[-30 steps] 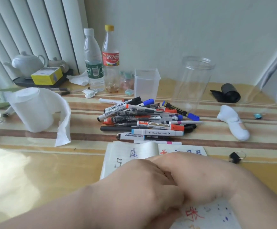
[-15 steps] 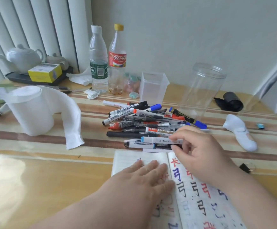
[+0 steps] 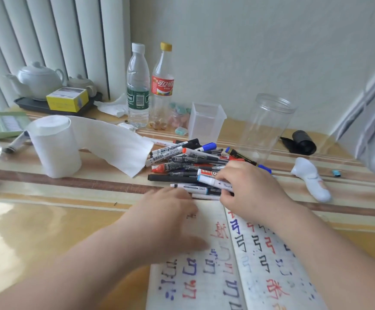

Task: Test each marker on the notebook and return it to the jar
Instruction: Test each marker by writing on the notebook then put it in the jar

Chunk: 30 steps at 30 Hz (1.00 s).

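Observation:
A pile of markers (image 3: 188,162) lies in the middle of the table, just beyond the open notebook (image 3: 206,274), whose pages carry red, blue and black marks. My right hand (image 3: 249,189) pinches a white marker with a blue end (image 3: 213,181) at the near edge of the pile, lifted slightly. My left hand (image 3: 170,220) lies flat on the notebook's left page, fingers spread, blurred. The clear plastic jar (image 3: 269,126) stands upright behind the pile to the right, with nothing visible inside.
A paper towel roll (image 3: 54,148) stands at the left with its loose end trailing toward the markers. Two bottles (image 3: 148,86), a square clear cup (image 3: 205,124), a teapot tray (image 3: 41,86), a black roll (image 3: 302,145) and a white plastic object (image 3: 311,179) surround the pile.
My two hands parted from over the notebook. The right hand reached to the pile and took hold of the white marker; the left hand slid forward on the left page.

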{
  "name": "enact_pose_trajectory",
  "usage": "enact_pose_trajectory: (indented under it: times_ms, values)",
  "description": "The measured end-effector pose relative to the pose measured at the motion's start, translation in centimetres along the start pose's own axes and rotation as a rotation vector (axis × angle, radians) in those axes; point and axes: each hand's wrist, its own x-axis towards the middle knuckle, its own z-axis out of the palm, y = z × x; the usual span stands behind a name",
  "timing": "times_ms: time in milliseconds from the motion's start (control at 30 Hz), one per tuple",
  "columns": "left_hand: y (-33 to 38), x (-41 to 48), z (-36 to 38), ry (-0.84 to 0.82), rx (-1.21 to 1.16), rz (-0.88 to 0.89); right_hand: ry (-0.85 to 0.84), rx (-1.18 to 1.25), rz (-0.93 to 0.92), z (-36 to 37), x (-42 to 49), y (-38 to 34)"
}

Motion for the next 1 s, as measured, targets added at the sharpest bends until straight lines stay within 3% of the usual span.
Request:
enact_pose_trajectory:
  times_ms: [100,167,267,300,467,567,667,767,900,1000]
  values:
    - [-1.1,0.4,-0.6,0.009,-0.034,-0.11,0.235,0.252,0.071,-0.4,-0.1,0.3]
    - [-1.1,0.6,-0.4,-0.005,-0.049,-0.118,0.343,0.724,0.213,-1.0,0.0,-0.1]
    - [-0.8,0.7,0.1,-0.029,-0.093,-0.125,0.154,1.605,0.414,-1.4,0.0,-1.5]
    - [-0.7,0.7,0.2,-0.031,-0.114,-0.129,0.078,1.75,0.448,-1.0,-0.1,-1.9]
    - [-0.9,0.5,0.1,-0.03,-0.157,-0.183,-0.087,1.642,0.423,1.5,-1.1,-1.7]
    - [-0.6,0.4,-0.4,0.075,-0.182,-0.171,-0.233,1.627,0.326,2.3,-1.9,-1.3]
    - [-0.1,-0.1,-1.0,0.183,-0.365,-0.1,-0.28,1.742,0.302,2.7,-2.0,-1.9]
    - [0.2,-0.2,-1.0,0.178,-0.671,-0.122,-0.241,1.836,0.287,2.9,-1.8,-2.2]
    - [0.5,0.2,-0.5,0.249,-0.671,-0.102,-0.116,2.009,0.176,2.7,-1.8,-2.1]
    - [0.7,0.3,-0.4,0.253,-0.75,-0.099,0.007,2.002,0.173,2.6,-1.8,-2.5]
